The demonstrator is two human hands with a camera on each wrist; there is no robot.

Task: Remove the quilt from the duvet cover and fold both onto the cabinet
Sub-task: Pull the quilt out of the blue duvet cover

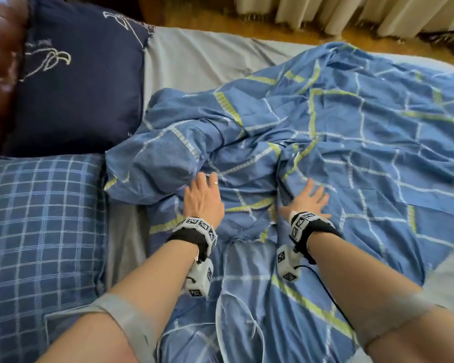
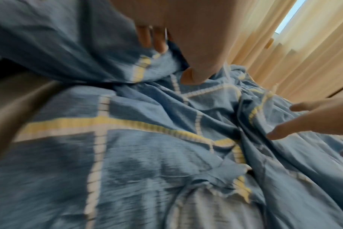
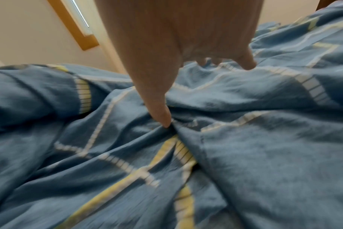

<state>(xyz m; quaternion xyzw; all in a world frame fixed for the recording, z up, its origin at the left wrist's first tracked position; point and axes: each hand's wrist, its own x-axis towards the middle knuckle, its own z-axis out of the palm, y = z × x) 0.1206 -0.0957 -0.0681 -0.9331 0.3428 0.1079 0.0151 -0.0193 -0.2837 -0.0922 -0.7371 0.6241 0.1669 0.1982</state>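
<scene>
**Both hands on the rumpled cover**

Spread flat on the duvet cover [image 1: 325, 142] lying crumpled on the bed [image 1: 194, 58]: right hand [image 1: 308, 199], fingers apart. Left hand [image 1: 203, 196] fingers seemingly tucked under a fold, grip unclear.

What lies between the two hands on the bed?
Only rumpled duvet cover lies between the left hand and right hand, shown in the head view.
</scene>
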